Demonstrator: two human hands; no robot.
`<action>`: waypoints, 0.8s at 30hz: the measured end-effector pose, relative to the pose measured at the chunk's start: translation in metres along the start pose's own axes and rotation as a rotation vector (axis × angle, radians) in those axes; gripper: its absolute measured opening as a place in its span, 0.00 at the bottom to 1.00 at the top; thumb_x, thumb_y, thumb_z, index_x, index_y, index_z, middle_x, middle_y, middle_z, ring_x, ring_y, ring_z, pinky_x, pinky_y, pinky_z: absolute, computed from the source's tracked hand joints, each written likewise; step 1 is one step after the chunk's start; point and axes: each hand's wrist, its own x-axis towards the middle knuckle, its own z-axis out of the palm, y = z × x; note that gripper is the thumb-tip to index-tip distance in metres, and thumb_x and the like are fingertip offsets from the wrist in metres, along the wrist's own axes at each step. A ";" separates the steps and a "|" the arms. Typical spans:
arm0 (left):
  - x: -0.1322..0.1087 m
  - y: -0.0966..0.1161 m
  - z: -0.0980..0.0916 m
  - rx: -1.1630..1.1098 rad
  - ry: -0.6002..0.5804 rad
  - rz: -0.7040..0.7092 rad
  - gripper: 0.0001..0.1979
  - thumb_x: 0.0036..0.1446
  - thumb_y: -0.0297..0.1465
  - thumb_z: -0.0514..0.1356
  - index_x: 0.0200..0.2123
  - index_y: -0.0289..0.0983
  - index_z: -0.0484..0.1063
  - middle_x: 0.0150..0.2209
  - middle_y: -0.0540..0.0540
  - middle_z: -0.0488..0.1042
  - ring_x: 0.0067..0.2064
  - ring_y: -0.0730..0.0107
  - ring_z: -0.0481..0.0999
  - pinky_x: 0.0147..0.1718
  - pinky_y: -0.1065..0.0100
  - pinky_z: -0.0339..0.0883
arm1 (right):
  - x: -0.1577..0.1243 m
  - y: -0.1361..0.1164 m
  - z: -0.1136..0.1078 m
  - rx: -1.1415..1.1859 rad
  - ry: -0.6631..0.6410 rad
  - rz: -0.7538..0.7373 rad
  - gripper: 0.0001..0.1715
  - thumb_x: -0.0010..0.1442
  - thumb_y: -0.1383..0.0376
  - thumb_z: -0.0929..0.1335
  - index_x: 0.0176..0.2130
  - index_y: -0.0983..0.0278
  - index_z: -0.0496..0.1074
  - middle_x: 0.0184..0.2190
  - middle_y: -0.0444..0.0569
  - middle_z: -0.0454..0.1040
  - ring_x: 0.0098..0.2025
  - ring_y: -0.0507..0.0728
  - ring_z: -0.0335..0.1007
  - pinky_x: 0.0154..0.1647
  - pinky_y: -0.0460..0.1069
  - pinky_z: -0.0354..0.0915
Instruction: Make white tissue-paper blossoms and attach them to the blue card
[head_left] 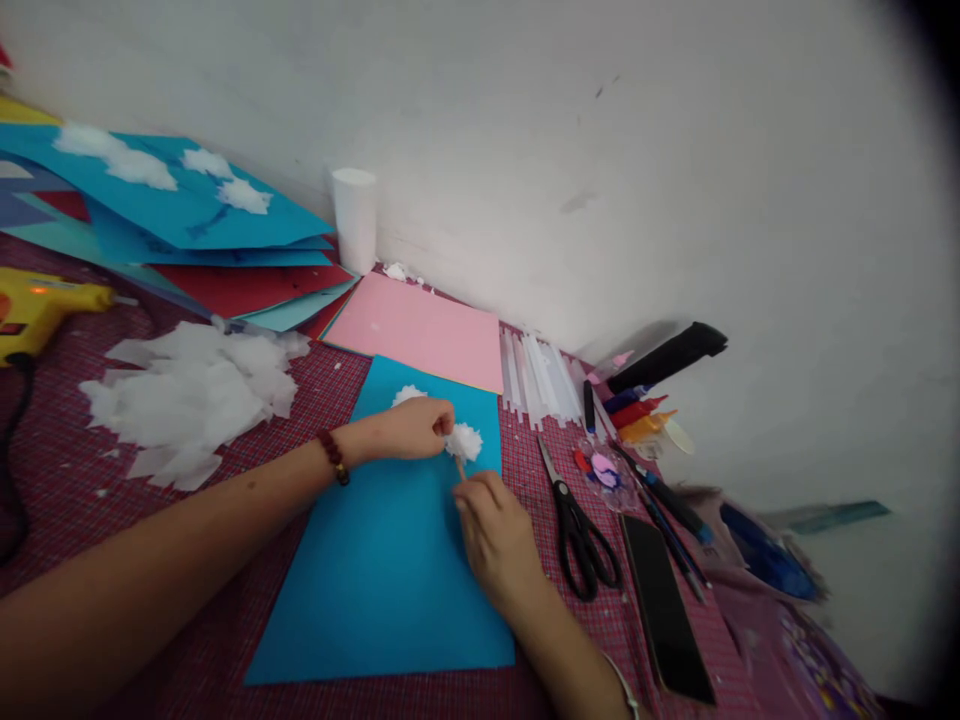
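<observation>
Head view, centre frame: our left hand [416, 428] pinches a white tuft [466, 441] with its fingertips, pressing it onto the blue sheet [390, 570] near the sheet's upper right corner. Our right hand [499, 540], fingers curled, grips a thin stick [459, 467] whose tip touches the tuft's lower edge. A second tuft [407, 394] sits on the sheet just behind the left hand. Scissors [577, 530] lie right of the sheet, a black phone [664, 610] further right. A tissue pile [191, 395] lies at left, a yellow glue gun [41, 305] at the far left edge, and a pink sheet [420, 330] above the blue one.
</observation>
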 end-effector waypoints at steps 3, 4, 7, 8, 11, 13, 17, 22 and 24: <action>-0.007 0.012 -0.028 -0.101 -0.019 0.037 0.11 0.46 0.26 0.54 0.35 0.34 0.71 0.29 0.48 0.74 0.30 0.70 0.71 0.28 0.71 0.61 | 0.002 0.008 -0.003 0.462 0.296 0.262 0.11 0.66 0.62 0.59 0.35 0.62 0.68 0.29 0.46 0.71 0.28 0.53 0.68 0.31 0.49 0.66; -0.012 0.018 -0.041 -0.148 -0.009 0.045 0.11 0.48 0.28 0.54 0.37 0.35 0.70 0.29 0.48 0.73 0.30 0.71 0.71 0.28 0.72 0.61 | 0.003 0.012 -0.004 0.625 0.368 0.361 0.11 0.65 0.60 0.60 0.34 0.62 0.67 0.27 0.45 0.71 0.25 0.52 0.68 0.29 0.49 0.66; -0.034 0.036 -0.082 -0.185 0.010 -0.002 0.11 0.51 0.29 0.54 0.38 0.35 0.68 0.29 0.49 0.72 0.29 0.74 0.70 0.27 0.73 0.60 | 0.009 0.024 -0.003 1.008 0.416 0.546 0.12 0.61 0.56 0.64 0.32 0.62 0.66 0.23 0.42 0.72 0.21 0.51 0.66 0.26 0.48 0.67; -0.044 0.040 -0.093 -0.130 0.000 -0.034 0.10 0.51 0.29 0.54 0.37 0.35 0.69 0.29 0.50 0.72 0.28 0.74 0.69 0.26 0.73 0.59 | 0.010 0.027 -0.003 1.071 0.407 0.571 0.13 0.59 0.55 0.66 0.31 0.62 0.67 0.22 0.42 0.72 0.20 0.51 0.66 0.24 0.47 0.66; -0.077 0.039 -0.108 0.116 -0.072 -0.121 0.08 0.50 0.28 0.54 0.34 0.35 0.70 0.29 0.50 0.72 0.28 0.74 0.68 0.27 0.73 0.57 | 0.011 0.033 -0.002 1.120 0.350 0.605 0.13 0.57 0.55 0.69 0.31 0.63 0.69 0.22 0.43 0.73 0.21 0.51 0.67 0.23 0.45 0.64; -0.102 0.029 -0.104 0.264 -0.136 -0.173 0.06 0.49 0.26 0.54 0.30 0.35 0.70 0.28 0.50 0.72 0.28 0.74 0.68 0.28 0.72 0.57 | 0.010 0.035 -0.002 1.103 0.304 0.621 0.13 0.58 0.55 0.68 0.32 0.63 0.69 0.23 0.44 0.73 0.22 0.51 0.67 0.24 0.45 0.64; -0.142 0.005 -0.079 0.424 -0.142 -0.275 0.05 0.48 0.25 0.54 0.29 0.37 0.68 0.29 0.49 0.72 0.29 0.70 0.68 0.28 0.71 0.55 | 0.008 0.036 -0.003 1.038 0.240 0.590 0.13 0.60 0.55 0.67 0.33 0.63 0.69 0.24 0.45 0.73 0.24 0.52 0.68 0.26 0.46 0.64; -0.158 -0.012 -0.056 0.445 -0.059 -0.355 0.03 0.51 0.31 0.54 0.28 0.37 0.64 0.27 0.48 0.70 0.27 0.68 0.66 0.26 0.69 0.53 | 0.007 0.027 -0.004 0.893 0.250 0.507 0.13 0.61 0.55 0.65 0.33 0.63 0.69 0.24 0.45 0.73 0.23 0.52 0.67 0.26 0.47 0.64; -0.158 -0.021 -0.053 0.428 -0.072 -0.357 0.06 0.52 0.32 0.53 0.24 0.38 0.62 0.24 0.49 0.68 0.26 0.68 0.65 0.26 0.69 0.53 | 0.008 0.023 -0.004 0.814 0.229 0.439 0.13 0.61 0.56 0.65 0.32 0.63 0.69 0.24 0.44 0.73 0.23 0.52 0.67 0.25 0.46 0.63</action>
